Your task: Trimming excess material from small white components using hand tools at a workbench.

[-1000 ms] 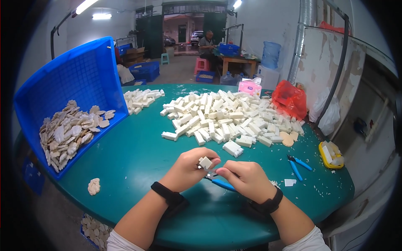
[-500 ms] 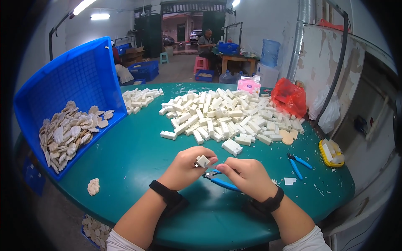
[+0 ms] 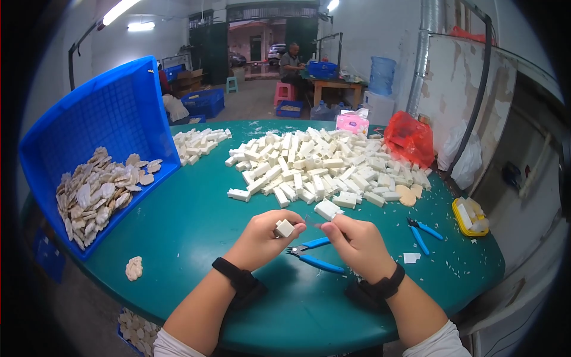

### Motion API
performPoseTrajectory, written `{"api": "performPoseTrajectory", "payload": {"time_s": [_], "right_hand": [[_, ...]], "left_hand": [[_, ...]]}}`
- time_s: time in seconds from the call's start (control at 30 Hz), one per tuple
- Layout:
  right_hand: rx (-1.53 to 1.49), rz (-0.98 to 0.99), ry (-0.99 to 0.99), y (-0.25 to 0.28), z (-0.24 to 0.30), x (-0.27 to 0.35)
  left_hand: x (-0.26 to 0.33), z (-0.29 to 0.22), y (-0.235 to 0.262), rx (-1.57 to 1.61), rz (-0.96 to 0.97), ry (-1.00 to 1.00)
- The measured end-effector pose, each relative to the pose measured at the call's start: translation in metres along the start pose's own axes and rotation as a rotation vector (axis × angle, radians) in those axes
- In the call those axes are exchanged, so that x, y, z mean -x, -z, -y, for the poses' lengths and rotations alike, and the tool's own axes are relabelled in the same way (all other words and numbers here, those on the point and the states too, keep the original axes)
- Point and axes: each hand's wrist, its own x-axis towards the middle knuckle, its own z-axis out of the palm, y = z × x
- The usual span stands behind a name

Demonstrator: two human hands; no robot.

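Note:
My left hand [image 3: 257, 239] is closed round a small white plastic block [image 3: 284, 228], its squarish end facing me. Close to its right, my right hand [image 3: 364, 247] is pinched; a thin sliver shows at its fingertips, too small to name. The two hands are slightly apart. Below them lie blue-handled nippers [image 3: 324, 264] on the green table [image 3: 196, 238], jaws toward my left hand. Just beyond my right fingers sits a larger white block [image 3: 328, 209]. Behind it spreads a big heap of similar white blocks [image 3: 309, 163].
At the left a tilted blue crate [image 3: 89, 113] holds flat beige pieces; one beige piece [image 3: 134, 268] lies in front. To the right are more nippers [image 3: 423, 233], white scraps and a yellow tray [image 3: 470, 216]. A red bag [image 3: 409, 140] and pink tissue pack [image 3: 352, 123] stand behind.
My right hand has moved slightly right and away from my left hand, uncovering more of the nippers' handles. The block in my left hand has turned a little.

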Motion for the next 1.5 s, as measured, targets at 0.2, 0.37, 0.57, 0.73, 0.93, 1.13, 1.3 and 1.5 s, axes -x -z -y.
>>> {"api": "performPoseTrajectory", "payload": {"time_s": [0.2, 0.37, 0.57, 0.73, 0.93, 1.13, 1.3, 1.5], "right_hand": [[0.073, 0.092, 0.233, 0.003, 0.01, 0.004], [0.079, 0.071, 0.269, 0.0, 0.012, 0.003], [0.129, 0.071, 0.323, 0.001, 0.006, 0.002], [0.152, 0.076, 0.32, 0.001, 0.005, 0.002], [0.159, 0.077, 0.33, 0.0, 0.006, 0.002], [0.163, 0.081, 0.33, 0.001, 0.007, 0.002], [0.127, 0.068, 0.331, 0.0, 0.007, 0.002], [0.203, 0.079, 0.319, 0.003, 0.011, 0.002]], "left_hand": [[-0.002, -0.014, -0.001, -0.029, 0.082, 0.01], [0.001, -0.013, -0.001, -0.026, 0.095, -0.027], [0.0, -0.014, -0.001, 0.002, 0.11, -0.012], [0.001, -0.015, 0.0, 0.014, 0.121, -0.029], [0.001, -0.015, 0.0, 0.018, 0.135, -0.033], [0.001, -0.013, 0.0, 0.011, 0.139, -0.056], [0.001, -0.012, -0.002, 0.061, 0.178, -0.068], [0.001, -0.012, 0.0, 0.067, 0.224, -0.054]]}}
